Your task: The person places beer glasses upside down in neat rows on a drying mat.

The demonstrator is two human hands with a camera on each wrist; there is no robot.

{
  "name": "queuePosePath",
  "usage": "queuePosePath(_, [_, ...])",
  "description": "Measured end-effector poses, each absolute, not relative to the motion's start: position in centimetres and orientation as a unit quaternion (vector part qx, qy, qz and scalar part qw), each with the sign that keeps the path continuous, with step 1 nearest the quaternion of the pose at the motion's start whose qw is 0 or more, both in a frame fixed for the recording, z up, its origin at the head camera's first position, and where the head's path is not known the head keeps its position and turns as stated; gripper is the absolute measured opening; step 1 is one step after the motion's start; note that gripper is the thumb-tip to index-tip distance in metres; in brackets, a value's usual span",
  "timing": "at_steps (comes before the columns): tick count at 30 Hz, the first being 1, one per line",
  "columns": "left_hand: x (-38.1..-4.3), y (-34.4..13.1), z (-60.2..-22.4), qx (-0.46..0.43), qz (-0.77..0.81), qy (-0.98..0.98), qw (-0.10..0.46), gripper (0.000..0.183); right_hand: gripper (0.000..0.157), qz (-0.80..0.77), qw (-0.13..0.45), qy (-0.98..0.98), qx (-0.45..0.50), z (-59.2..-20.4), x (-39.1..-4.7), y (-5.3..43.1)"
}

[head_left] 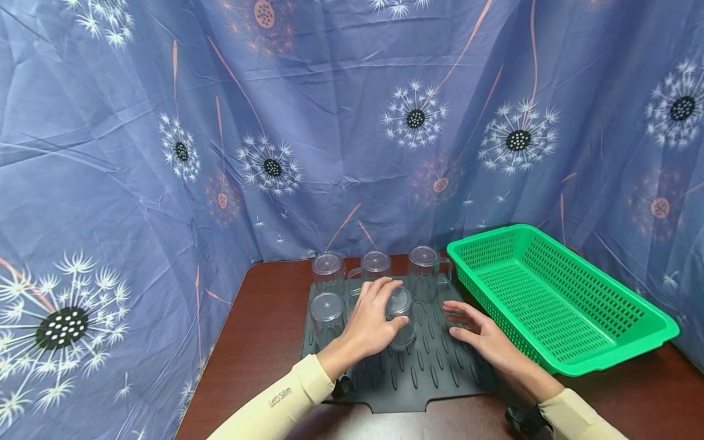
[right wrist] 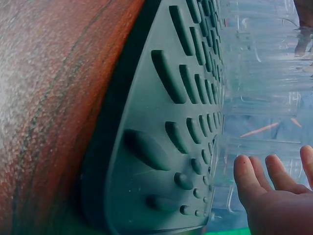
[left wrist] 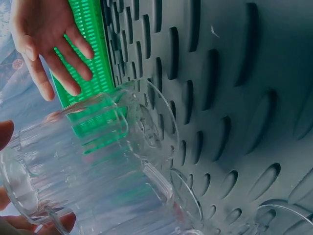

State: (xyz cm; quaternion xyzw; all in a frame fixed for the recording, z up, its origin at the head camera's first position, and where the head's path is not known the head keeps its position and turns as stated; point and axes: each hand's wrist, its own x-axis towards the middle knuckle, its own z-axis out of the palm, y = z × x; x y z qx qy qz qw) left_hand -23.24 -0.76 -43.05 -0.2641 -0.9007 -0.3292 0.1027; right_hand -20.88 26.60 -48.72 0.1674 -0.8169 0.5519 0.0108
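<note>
My left hand (head_left: 373, 321) grips a clear glass mug (head_left: 401, 335) near its base. The mug is upside down, its rim close over the dark ribbed mat (head_left: 434, 373). In the left wrist view, my fingertips show at the base end of this mug (left wrist: 93, 147). To the right, my right hand (head_left: 486, 339) is held over the mat's right side with fingers spread loosely and nothing in them. An upside-down mug (head_left: 327, 308) stands left of the left hand. Behind are three more upturned mugs, including a left one (head_left: 327, 266) and a right one (head_left: 423, 269).
A green perforated basket (head_left: 599, 360) sits on the right of the brown table (head_left: 247, 324), beside the mat. Blue dandelion-patterned cloth (head_left: 341, 122) hangs behind and along the sides of the table.
</note>
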Motion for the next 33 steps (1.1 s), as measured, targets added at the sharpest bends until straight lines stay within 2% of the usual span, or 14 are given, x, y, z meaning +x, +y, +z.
queuePosePath(17, [-24.0, -0.3, -43.6, -0.273, -0.3, -0.912, 0.065, 0.065, 0.054, 0.549, -0.01, -0.822, 0.149, -48.1, -20.2, 26.7])
queuePosePath(33, [-24.0, 0.1, -43.7, -0.278, -0.265, -0.922, 0.049, 0.071, 0.051, 0.525, 0.03, -0.834, 0.168, -47.4, -21.5, 26.7])
